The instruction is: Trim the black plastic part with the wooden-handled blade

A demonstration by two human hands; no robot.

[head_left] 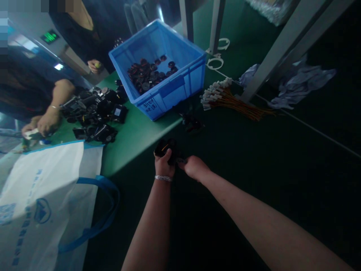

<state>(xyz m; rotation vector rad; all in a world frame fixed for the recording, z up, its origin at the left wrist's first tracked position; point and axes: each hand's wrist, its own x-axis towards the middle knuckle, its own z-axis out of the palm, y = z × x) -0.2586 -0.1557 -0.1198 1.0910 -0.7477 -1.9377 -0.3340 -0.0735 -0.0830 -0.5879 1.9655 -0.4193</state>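
My left hand point(164, 165), with a braided bracelet at the wrist, is wrapped around a black plastic housing point(160, 148) that has a thin orange line, perhaps a wire, across it. The thumb lies on top of the housing. Just to its right, my right hand point(196, 168) is closed in a pinch at a small dark piece point(181, 160); whether this piece is part of the housing I cannot tell. Beyond both hands a small cluster of dark parts point(192, 122) lies on the green table, in shadow.
A blue bin point(169, 92) holds many small round black-red parts point(145, 75). Black assemblies point(96, 109) are heaped left of it, near a co-worker's hand point(48, 122). A white bag point(50, 203) stands front left. Wires with white connectors point(217, 94) lie right, near grey posts point(262, 75) and crumpled wrapping point(301, 84).
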